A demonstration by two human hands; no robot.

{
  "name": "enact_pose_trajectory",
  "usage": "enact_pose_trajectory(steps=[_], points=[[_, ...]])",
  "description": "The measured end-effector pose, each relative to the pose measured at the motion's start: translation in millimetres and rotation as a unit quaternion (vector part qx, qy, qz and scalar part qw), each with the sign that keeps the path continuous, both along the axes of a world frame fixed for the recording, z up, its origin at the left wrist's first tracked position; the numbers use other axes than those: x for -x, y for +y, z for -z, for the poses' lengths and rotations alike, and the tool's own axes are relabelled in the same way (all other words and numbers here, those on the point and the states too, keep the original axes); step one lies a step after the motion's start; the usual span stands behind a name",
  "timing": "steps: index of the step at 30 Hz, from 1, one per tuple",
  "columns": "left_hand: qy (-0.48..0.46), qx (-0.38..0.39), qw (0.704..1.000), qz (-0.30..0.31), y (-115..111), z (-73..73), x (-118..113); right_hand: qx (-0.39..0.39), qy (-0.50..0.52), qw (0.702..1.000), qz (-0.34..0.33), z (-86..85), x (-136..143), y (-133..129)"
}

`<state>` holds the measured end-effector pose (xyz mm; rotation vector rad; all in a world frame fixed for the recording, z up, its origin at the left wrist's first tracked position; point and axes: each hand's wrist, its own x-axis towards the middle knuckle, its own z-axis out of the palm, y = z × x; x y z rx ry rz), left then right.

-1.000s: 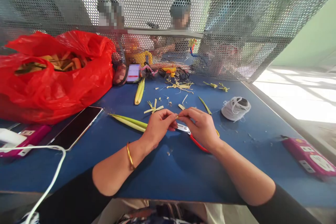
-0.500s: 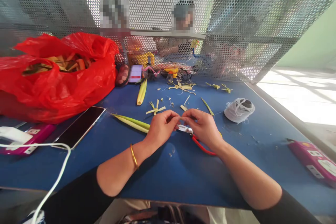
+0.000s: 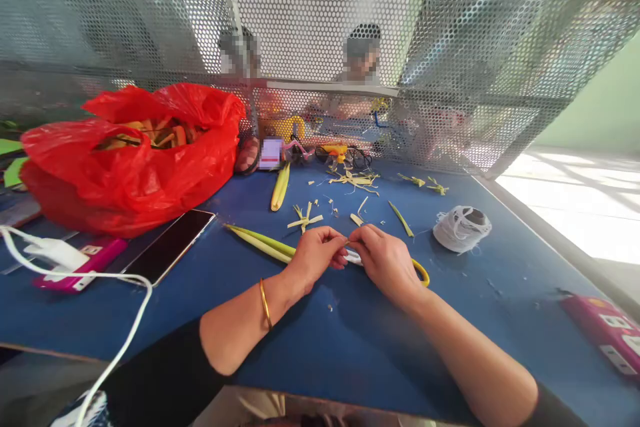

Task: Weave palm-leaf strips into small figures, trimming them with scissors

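At the far left a white charging cable (image 3: 115,347) runs off the lower edge, and a pink flat device (image 3: 80,265) under its plug is partly covered. The red plastic bag (image 3: 135,160) holds yellowish strips, which are hard to make out in its opening. A dark phone (image 3: 170,245) lies beside it on the blue counter (image 3: 320,340). Two long green-yellow leaf strips (image 3: 260,243) reach under the left hand (image 3: 315,257). Its grip is closed with the fingertips pinched on a thin pale leaf sliver (image 3: 349,241), which is too small to see well. The right hand (image 3: 387,259) pinches the same sliver from the other side, just above the counter. Below the hands lies a pair of scissors with a yellow handle (image 3: 423,272), mostly hidden. Further right stands a white thread spool (image 3: 463,228), and another pink device (image 3: 607,337) is cut off by the edge.
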<state>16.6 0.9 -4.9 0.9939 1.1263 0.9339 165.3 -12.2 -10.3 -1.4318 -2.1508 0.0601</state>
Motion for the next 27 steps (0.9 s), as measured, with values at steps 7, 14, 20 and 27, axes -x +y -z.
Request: enact_pose_trajectory(steps=[7,14,20,27], points=[[-0.050,0.059,0.997,0.006,-1.0,-0.7,2.9,-0.021,-0.070,0.997,0.012,3.8,-0.2,1.7],[-0.026,0.072,0.994,0.081,0.6,-4.8,7.5,0.007,-0.049,0.998,-0.033,-3.5,-7.5,4.5],[0.005,0.043,0.990,0.133,1.7,-3.1,10.0,0.077,0.022,0.993,-0.092,-10.8,-15.2,8.0],[0.061,0.083,0.940,0.324,7.6,-6.5,23.0,0.270,0.138,0.928,-0.218,-24.0,-23.9,3.7]])
